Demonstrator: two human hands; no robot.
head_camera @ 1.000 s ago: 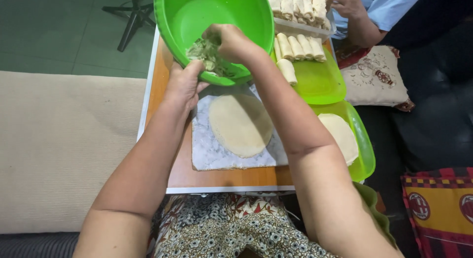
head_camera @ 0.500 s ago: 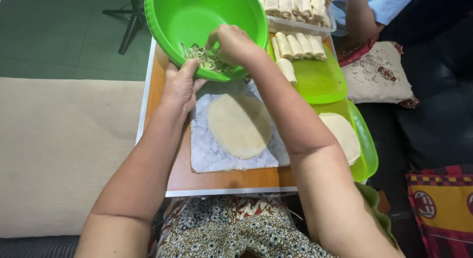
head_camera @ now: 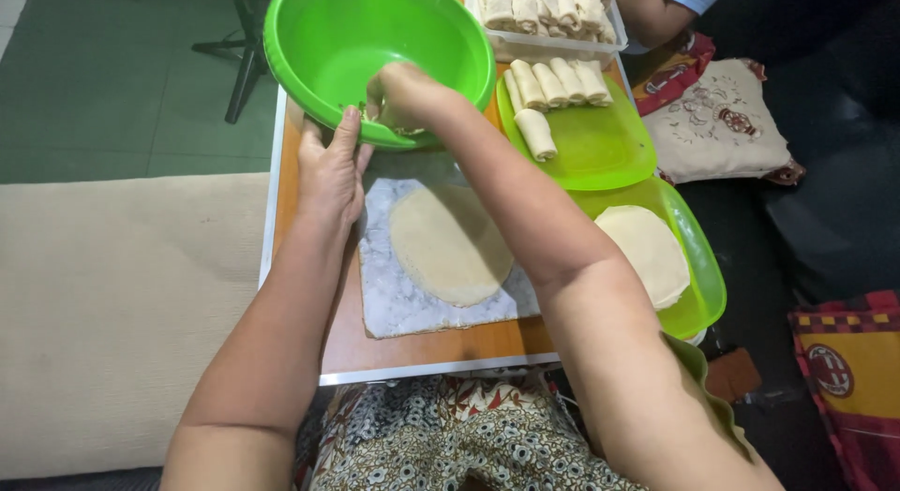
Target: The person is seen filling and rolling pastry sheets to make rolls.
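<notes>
My left hand [head_camera: 330, 174] grips the near rim of a big green bowl [head_camera: 375, 41] and tilts it toward me. My right hand [head_camera: 405, 93] reaches over the rim with its fingers closed on shredded filling; only a bit of filling shows at the rim. Below the bowl a round pale wrapper [head_camera: 450, 244] lies flat on a grey marble board [head_camera: 394, 294] on the low wooden table [head_camera: 422, 348].
A green tray [head_camera: 600, 149] to the right holds several rolled wrappers [head_camera: 553, 88]; a white container [head_camera: 544, 8] behind it holds more. Another green tray [head_camera: 698, 285] carries a stack of flat wrappers [head_camera: 647, 252]. Another person's arm [head_camera: 656, 13] sits at top right. Cushions lie right.
The bowl has tipped further toward me and my right hand has drawn up to its near rim. Less filling is visible in the bowl than before.
</notes>
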